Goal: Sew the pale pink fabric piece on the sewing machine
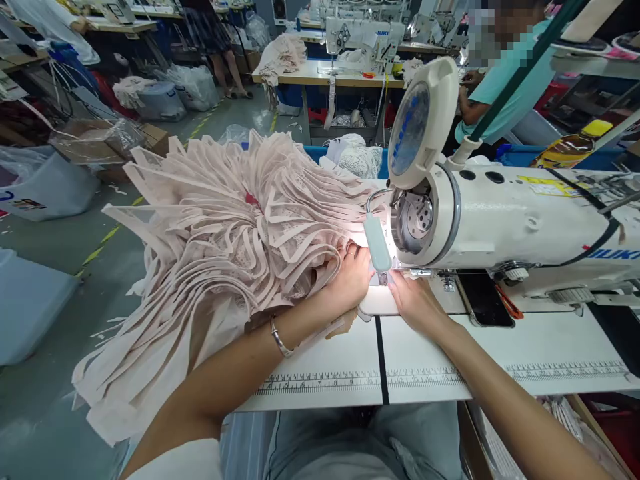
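Note:
My left hand (354,279) is at the needle area of a white sewing machine (500,213), its bent fingers closed on the edge of pale pink fabric. That fabric belongs to a large fanned pile of pale pink lace-trimmed pieces (220,220) lying to the left. My right hand (415,300) is just right of the needle area, fingers drawn together under the machine head. What its fingertips grip is hidden. A grey-green guard plate (377,241) hangs in front of the needle, covering part of the work between my hands.
A phone (484,300) and orange-handled snips (510,303) lie under the machine arm. A printed ruler (325,383) runs along the table's front edge. A bottle with a yellow cap (573,145) stands behind the machine. A person in a teal shirt (520,87) sits at the back right.

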### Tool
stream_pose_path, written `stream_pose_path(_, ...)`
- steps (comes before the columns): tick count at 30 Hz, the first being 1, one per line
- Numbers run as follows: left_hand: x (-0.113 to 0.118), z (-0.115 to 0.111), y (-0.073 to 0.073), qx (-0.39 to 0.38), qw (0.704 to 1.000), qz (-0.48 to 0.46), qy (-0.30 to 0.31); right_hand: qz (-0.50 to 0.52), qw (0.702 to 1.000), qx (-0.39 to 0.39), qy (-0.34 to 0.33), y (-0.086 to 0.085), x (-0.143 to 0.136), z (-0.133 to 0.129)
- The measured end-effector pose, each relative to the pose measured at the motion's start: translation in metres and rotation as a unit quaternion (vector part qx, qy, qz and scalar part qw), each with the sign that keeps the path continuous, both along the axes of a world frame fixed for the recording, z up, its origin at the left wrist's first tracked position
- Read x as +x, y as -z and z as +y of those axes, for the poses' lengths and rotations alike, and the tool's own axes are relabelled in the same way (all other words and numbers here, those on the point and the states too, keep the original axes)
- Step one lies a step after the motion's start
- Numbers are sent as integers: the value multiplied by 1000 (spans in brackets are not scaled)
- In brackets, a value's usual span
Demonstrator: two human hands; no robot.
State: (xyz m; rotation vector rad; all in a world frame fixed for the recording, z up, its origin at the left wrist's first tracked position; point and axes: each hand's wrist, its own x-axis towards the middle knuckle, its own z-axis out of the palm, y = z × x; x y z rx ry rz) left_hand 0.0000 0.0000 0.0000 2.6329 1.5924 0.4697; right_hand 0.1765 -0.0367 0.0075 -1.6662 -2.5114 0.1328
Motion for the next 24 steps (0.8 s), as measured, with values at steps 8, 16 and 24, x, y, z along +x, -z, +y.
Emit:
stream_pose_path(8,-51,-78,-31,150,980,6,130,69,981,138,-121,0,-12,-35)
stream_pose_path(16,-116,-108,-27,107,992,-7,68,71,936,97,-332,-2,-55,-78)
stream_pose_path(24,-56,-86,-16,149,935,127,297,47,970,179,-159,-6,19,-41)
